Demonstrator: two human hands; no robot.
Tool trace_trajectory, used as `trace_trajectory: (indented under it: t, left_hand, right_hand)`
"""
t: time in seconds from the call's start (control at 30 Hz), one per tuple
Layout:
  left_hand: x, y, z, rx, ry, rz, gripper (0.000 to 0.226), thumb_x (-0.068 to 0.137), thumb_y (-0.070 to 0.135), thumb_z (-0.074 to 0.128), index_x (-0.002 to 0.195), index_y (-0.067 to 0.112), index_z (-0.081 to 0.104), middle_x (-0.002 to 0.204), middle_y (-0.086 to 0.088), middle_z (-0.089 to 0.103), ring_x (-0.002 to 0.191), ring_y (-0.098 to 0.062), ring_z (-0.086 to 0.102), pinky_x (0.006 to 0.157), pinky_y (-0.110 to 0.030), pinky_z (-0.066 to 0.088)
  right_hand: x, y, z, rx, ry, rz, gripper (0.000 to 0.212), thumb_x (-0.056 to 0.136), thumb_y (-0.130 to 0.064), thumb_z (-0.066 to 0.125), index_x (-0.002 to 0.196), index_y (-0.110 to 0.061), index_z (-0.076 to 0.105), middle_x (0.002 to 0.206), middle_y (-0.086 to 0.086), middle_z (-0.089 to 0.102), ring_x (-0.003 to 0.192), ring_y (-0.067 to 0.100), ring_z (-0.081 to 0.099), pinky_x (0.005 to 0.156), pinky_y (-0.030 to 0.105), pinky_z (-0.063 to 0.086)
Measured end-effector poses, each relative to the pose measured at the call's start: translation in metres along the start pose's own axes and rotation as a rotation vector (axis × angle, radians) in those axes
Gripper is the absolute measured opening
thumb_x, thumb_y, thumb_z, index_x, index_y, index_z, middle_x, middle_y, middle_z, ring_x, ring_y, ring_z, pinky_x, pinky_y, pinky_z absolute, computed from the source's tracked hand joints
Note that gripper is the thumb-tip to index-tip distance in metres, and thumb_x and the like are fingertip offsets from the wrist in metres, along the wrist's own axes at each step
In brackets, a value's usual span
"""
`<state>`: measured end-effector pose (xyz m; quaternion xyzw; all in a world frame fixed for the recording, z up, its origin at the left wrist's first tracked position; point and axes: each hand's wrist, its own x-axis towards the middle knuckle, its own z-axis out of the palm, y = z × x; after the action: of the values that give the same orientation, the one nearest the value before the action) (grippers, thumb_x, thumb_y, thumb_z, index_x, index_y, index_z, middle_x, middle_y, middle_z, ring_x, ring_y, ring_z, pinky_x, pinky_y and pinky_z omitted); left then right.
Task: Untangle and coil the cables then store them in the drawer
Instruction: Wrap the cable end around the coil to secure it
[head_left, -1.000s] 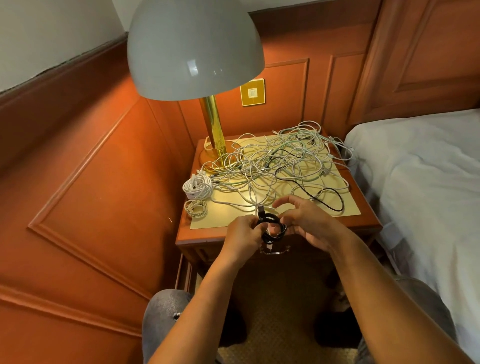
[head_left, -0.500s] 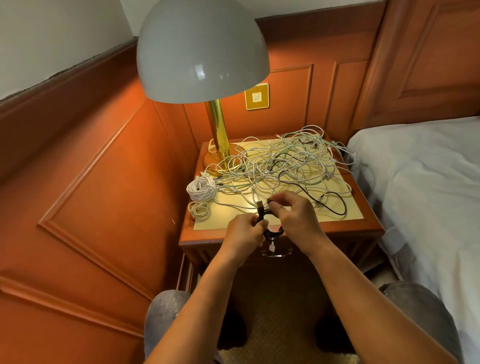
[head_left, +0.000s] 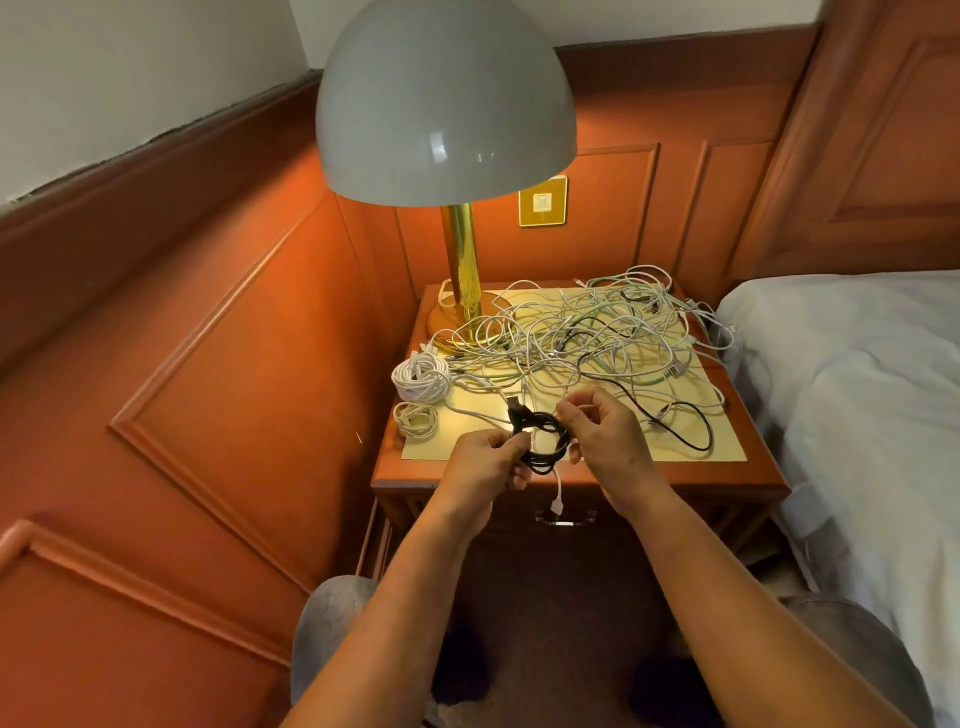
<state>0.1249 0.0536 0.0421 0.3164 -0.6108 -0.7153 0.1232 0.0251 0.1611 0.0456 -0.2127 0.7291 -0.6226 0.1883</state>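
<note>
both hands grip a black cable coil (head_left: 543, 436) at the desk's (head_left: 675, 470) 6 o'clock edge, left hand (head_left: 485, 460) pinching, right hand (head_left: 602, 431) wrapping; a loosened pinch could let it spring apart.

Glossy grey lamp shade (head_left: 445, 104) on a polished brass stem (head_left: 461, 260) (mirror-bright), reddish wooden nightstand (head_left: 758, 470), matt white bedsheet (head_left: 857, 395).
</note>
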Motion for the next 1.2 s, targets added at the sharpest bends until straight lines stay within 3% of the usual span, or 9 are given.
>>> trace_trajectory:
  t: [0.3,0.47,0.57,0.63,0.8,0.93,1.03,1.2]
  left_hand:
    - [0.008,-0.001,-0.022,0.03,0.041,0.031,0.017,0.097,0.011,0.056,0.084,0.001,0.062,0.066,-0.008,0.056,0.049,-0.007,0.052,0.048,-0.017,0.042]
    - [0.012,-0.019,-0.043,0.116,0.173,0.074,0.02,0.098,0.015,0.054,0.085,0.011,0.068,0.075,-0.003,0.061,0.07,-0.011,0.056,0.057,-0.019,0.047]
    - [0.019,-0.03,-0.06,0.133,0.289,0.077,0.02,0.096,0.009,0.052,0.088,0.013,0.07,0.088,-0.01,0.069,0.079,-0.025,0.064,0.071,-0.041,0.055]
    - [0.025,-0.035,-0.072,0.143,0.378,0.066,0.014,0.094,0.008,0.055,0.094,0.013,0.068,0.095,-0.01,0.071,0.088,-0.03,0.068,0.082,-0.049,0.056]
    - [0.039,-0.048,-0.1,0.184,0.524,0.024,0.018,0.091,0.008,0.06,0.108,0.009,0.067,0.103,-0.008,0.067,0.091,-0.025,0.068,0.086,-0.044,0.056]
    - [0.053,-0.044,-0.114,0.201,0.554,0.057,0.014,0.092,0.006,0.06,0.103,0.013,0.065,0.088,-0.002,0.064,0.066,-0.004,0.066,0.064,-0.022,0.056]
    - [0.071,-0.035,-0.124,0.274,0.567,0.125,0.014,0.088,0.009,0.062,0.095,0.021,0.064,0.084,0.001,0.063,0.082,-0.027,0.068,0.075,-0.04,0.058]
    - [0.097,-0.024,-0.136,0.383,0.597,0.151,0.019,0.089,0.007,0.06,0.106,0.006,0.067,0.099,-0.006,0.069,0.087,-0.018,0.06,0.073,-0.022,0.042]
  right_hand:
    - [-0.005,0.009,0.014,0.104,-0.082,0.097,0.01,0.094,-0.005,0.059,0.101,-0.01,0.063,0.08,0.008,0.063,0.061,0.01,0.058,0.056,0.027,0.046]
    - [0.005,0.02,0.044,0.103,-0.065,0.195,0.01,0.091,-0.005,0.062,0.1,-0.008,0.061,0.092,0.011,0.063,0.072,0.016,0.061,0.061,0.027,0.049]
    - [0.014,0.028,0.069,0.087,-0.098,0.217,0.008,0.091,-0.003,0.062,0.095,-0.01,0.061,0.091,0.01,0.063,0.074,0.016,0.06,0.06,0.024,0.048]
    - [0.022,0.033,0.087,0.049,-0.123,0.215,0.01,0.09,-0.002,0.062,0.09,-0.011,0.062,0.09,0.012,0.064,0.072,0.017,0.06,0.058,0.023,0.048]
    - [0.04,0.041,0.128,-0.068,-0.167,0.203,0.014,0.088,0.0,0.061,0.083,-0.013,0.061,0.086,0.014,0.066,0.067,0.02,0.059,0.06,0.028,0.051]
    - [0.056,0.04,0.148,-0.128,-0.156,0.179,0.012,0.087,-0.003,0.062,0.084,-0.014,0.063,0.084,0.012,0.067,0.064,0.019,0.061,0.07,0.038,0.054]
    - [0.075,0.034,0.158,-0.123,-0.137,0.166,0.008,0.087,-0.001,0.062,0.089,-0.009,0.064,0.08,0.013,0.066,0.061,0.02,0.059,0.071,0.04,0.053]
    - [0.102,0.034,0.176,-0.105,-0.111,0.177,0.016,0.083,-0.002,0.065,0.077,-0.017,0.063,0.078,0.009,0.066,0.072,0.029,0.064,0.077,0.048,0.055]
